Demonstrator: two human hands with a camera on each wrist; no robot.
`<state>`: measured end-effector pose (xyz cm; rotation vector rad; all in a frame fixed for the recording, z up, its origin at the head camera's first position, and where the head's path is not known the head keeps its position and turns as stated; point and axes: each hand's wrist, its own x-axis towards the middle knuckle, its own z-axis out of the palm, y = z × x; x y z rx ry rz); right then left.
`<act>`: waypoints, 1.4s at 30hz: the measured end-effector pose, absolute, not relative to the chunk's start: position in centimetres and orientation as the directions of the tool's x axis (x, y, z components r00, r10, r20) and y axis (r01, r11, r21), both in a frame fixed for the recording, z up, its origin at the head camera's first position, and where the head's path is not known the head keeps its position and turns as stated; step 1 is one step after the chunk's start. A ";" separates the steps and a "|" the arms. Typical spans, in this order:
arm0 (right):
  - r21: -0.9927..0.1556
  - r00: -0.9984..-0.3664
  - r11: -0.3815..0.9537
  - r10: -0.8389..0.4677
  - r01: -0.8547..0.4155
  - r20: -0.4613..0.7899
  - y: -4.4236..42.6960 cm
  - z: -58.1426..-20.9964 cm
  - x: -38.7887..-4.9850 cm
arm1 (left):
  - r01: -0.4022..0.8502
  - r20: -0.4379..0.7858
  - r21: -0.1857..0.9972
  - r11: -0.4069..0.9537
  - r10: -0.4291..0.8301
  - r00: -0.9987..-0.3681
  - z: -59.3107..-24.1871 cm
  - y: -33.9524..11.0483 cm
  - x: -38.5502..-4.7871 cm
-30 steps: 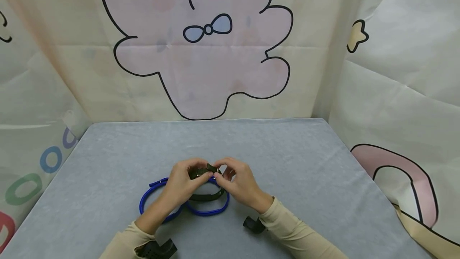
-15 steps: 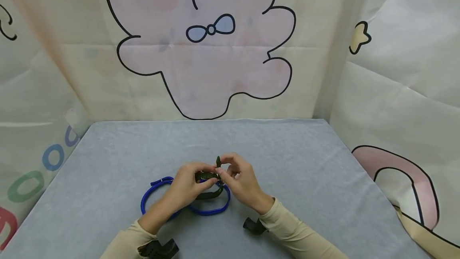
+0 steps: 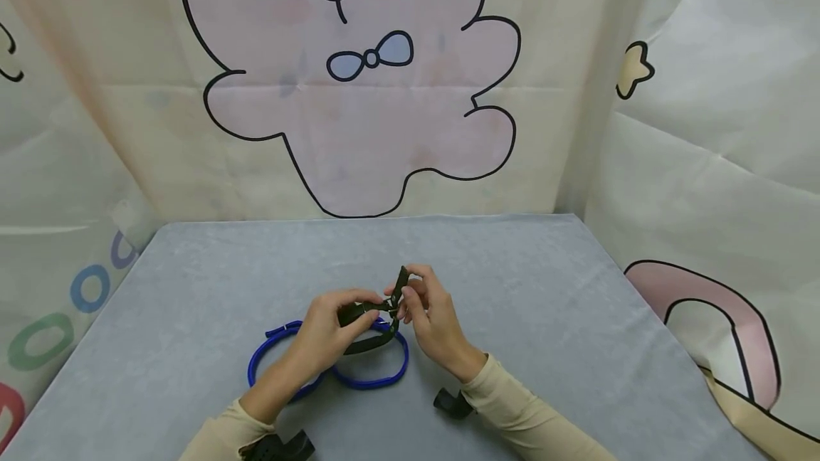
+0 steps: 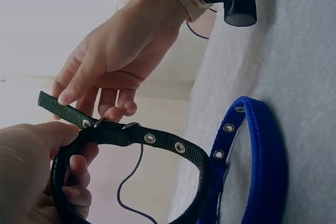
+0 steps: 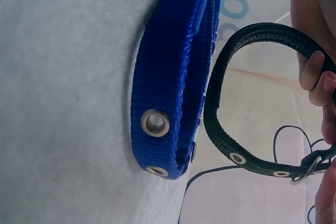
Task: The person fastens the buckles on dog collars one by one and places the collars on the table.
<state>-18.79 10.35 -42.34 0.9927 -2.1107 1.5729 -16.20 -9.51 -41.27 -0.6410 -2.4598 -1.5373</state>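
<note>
A dark green collar (image 3: 368,344) with metal eyelets is held in a loop above the table, between both hands. My left hand (image 3: 329,326) grips its band near the buckle (image 4: 101,123), thumb on the outside and fingers inside the loop, as the left wrist view shows. The right hand (image 3: 438,326) pinches the strap's tail (image 3: 400,282), which sticks up past the buckle. Below and behind lie two blue collars, the left one (image 3: 255,360) partly hidden by my left forearm, the right one (image 3: 371,383) under the green loop. Eyelets show on the blue band (image 5: 157,77) in the right wrist view.
A grey cloth-covered table (image 3: 544,290) lies under everything. Printed curtains (image 3: 384,126) stand at its back and sides. Black wrist devices (image 3: 453,404) sit at both sleeves, close to the table.
The strap's tail now stands up higher and further right of the buckle, with the right hand moved up slightly along with it. My left hand keeps its grip; the blue collars lie still.
</note>
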 end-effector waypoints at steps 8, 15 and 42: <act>-0.720 -0.706 0.119 -0.358 -0.683 0.611 10.4 -42.7 -18.8 | 0.479 0.389 0.769 0.424 0.284 -0.876 -41.3 -9.5 -16.0; -0.718 -0.704 0.108 -0.341 -0.688 0.623 10.4 -42.7 -18.6 | 0.498 0.393 0.747 0.441 0.312 -0.865 -41.3 -9.3 -16.0; -0.666 -0.665 0.189 -0.459 -0.721 0.589 10.9 -42.3 -18.8 | 0.433 0.300 0.791 0.432 0.343 -0.890 -41.2 -9.7 -16.2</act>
